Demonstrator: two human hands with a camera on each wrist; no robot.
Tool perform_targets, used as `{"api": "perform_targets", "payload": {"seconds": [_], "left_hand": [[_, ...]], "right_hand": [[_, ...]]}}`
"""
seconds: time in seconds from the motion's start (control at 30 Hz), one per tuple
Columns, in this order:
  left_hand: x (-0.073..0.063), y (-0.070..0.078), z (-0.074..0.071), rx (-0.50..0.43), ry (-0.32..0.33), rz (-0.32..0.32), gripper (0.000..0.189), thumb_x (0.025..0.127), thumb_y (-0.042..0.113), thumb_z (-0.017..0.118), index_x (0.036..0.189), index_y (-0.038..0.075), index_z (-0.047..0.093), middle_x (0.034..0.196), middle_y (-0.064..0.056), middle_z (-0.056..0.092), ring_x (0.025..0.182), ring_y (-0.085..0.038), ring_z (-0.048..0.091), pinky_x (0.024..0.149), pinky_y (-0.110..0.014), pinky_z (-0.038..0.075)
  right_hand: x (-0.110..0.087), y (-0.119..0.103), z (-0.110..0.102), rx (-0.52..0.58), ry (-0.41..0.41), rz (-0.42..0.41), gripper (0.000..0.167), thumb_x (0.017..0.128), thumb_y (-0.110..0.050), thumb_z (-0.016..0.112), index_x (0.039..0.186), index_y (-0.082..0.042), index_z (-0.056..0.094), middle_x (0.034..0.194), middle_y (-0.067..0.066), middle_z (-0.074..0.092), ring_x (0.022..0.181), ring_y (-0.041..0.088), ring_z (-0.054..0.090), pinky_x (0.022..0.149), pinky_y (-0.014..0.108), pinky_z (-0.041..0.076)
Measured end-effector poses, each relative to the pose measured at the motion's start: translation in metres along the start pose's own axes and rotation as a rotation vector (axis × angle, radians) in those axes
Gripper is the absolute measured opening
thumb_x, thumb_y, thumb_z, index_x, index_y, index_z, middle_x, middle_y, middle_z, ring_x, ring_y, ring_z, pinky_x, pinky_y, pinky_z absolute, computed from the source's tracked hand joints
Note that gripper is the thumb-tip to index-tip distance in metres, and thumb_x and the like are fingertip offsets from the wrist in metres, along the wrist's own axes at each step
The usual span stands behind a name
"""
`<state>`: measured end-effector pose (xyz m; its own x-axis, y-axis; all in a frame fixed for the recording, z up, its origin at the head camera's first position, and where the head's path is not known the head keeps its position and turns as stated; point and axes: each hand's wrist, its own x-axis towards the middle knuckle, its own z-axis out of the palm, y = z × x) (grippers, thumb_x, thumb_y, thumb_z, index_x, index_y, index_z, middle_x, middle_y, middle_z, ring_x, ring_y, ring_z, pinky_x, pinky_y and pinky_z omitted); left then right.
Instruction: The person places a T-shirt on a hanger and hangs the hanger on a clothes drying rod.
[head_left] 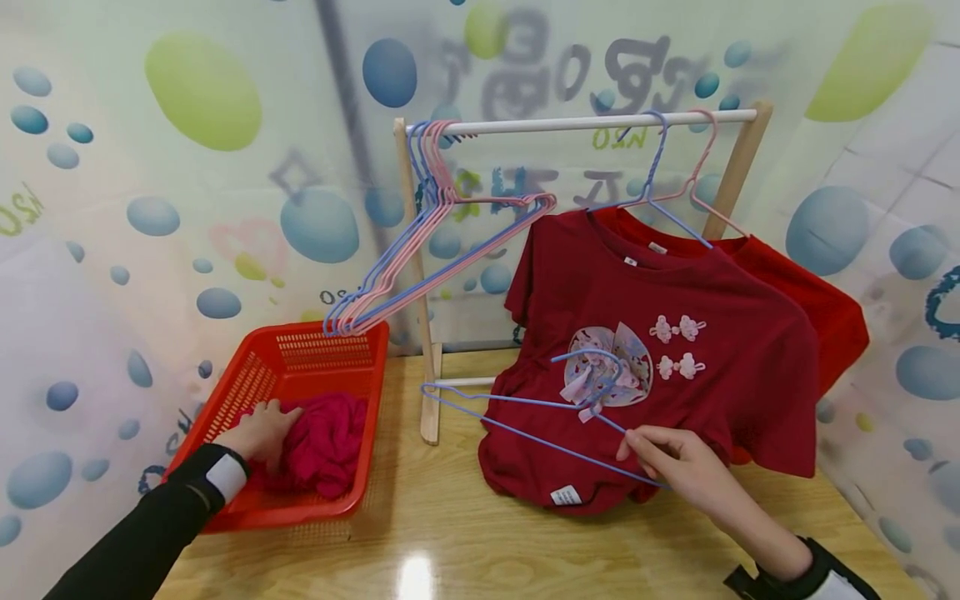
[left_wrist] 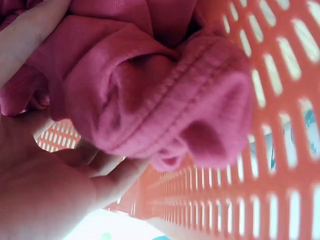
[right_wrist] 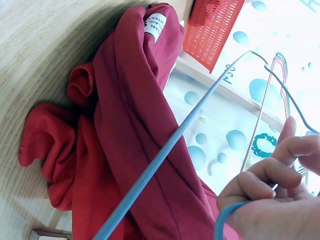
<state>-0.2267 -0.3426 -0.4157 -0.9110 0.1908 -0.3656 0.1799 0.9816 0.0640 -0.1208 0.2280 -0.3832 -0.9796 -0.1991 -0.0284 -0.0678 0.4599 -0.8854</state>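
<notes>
My left hand (head_left: 261, 429) reaches into the red basket (head_left: 378, 392) and grips a crumpled magenta garment (head_left: 330, 442). In the left wrist view the cloth (left_wrist: 165, 100) lies between the thumb and the other fingers, whose tips are partly hidden under it. My right hand (head_left: 678, 467) holds a blue clothes hanger (head_left: 517, 433) by one end, its hook upward. The hanger is in front of a dark red T-shirt (head_left: 720, 308) with a round print and pink knot shapes. That T-shirt hangs on the rack from another blue hanger (head_left: 660, 158).
A small rack with a white rail (head_left: 555, 125) and wooden posts stands at the back. Several blue and pink hangers (head_left: 438, 192) hang bunched at its left end, over the basket. A brighter red garment (head_left: 832, 325) hangs behind the T-shirt, on a pink hanger (head_left: 701, 158).
</notes>
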Motion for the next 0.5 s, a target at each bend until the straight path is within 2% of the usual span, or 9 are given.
{"api": "perform_targets", "payload": {"seconds": [0.13, 0.27, 0.37, 0.43, 0.5], "left_hand": [[0.0024, -0.0005, 0.0017, -0.004, 0.038, -0.001, 0.079, 0.059, 0.000, 0.093, 0.131, 0.002, 0.061, 0.107, -0.030, 0.052, 0.101, -0.047, 0.047, 0.089, -0.070, 0.048], [0.0056, -0.0037, 0.0032, 0.006, 0.147, 0.043, 0.049, 0.070, -0.004, 0.082, 0.116, 0.002, 0.067, 0.105, -0.031, 0.053, 0.099, -0.049, 0.049, 0.081, -0.071, 0.052], [0.0064, -0.0063, 0.0017, -0.009, 0.244, 0.104, 0.031, 0.073, -0.006, 0.074, 0.103, 0.002, 0.069, 0.095, -0.025, 0.056, 0.088, -0.041, 0.052, 0.071, -0.057, 0.054], [0.0051, -0.0079, -0.0011, -0.038, 0.287, 0.142, 0.026, 0.072, -0.008, 0.072, 0.095, 0.003, 0.069, 0.086, -0.016, 0.057, 0.080, -0.032, 0.051, 0.067, -0.045, 0.050], [0.0023, -0.0096, -0.0060, -0.062, 0.307, 0.180, 0.026, 0.069, -0.008, 0.073, 0.091, 0.004, 0.067, 0.079, -0.009, 0.056, 0.075, -0.026, 0.049, 0.066, -0.039, 0.043]], "right_hand": [[-0.0006, 0.0011, -0.0007, -0.006, 0.004, -0.008, 0.029, 0.110, -0.023, 0.052, 0.098, -0.003, 0.071, 0.066, -0.007, 0.045, 0.054, 0.006, 0.033, 0.047, 0.029, 0.033], [-0.0012, 0.0012, -0.0011, 0.006, 0.004, 0.008, 0.030, 0.110, -0.023, 0.052, 0.099, -0.002, 0.071, 0.067, -0.006, 0.045, 0.055, 0.007, 0.034, 0.049, 0.031, 0.033], [-0.0018, 0.0009, -0.0012, 0.016, 0.011, 0.022, 0.030, 0.110, -0.023, 0.053, 0.100, -0.001, 0.071, 0.067, -0.006, 0.045, 0.057, 0.007, 0.037, 0.050, 0.031, 0.034], [-0.0024, 0.0010, -0.0013, 0.018, 0.016, 0.024, 0.030, 0.110, -0.023, 0.053, 0.099, -0.001, 0.071, 0.067, -0.006, 0.045, 0.059, 0.007, 0.039, 0.051, 0.031, 0.034], [-0.0031, 0.0015, -0.0012, 0.017, 0.022, 0.015, 0.030, 0.110, -0.022, 0.053, 0.099, 0.000, 0.071, 0.067, -0.007, 0.045, 0.060, 0.007, 0.041, 0.051, 0.031, 0.035]]}}
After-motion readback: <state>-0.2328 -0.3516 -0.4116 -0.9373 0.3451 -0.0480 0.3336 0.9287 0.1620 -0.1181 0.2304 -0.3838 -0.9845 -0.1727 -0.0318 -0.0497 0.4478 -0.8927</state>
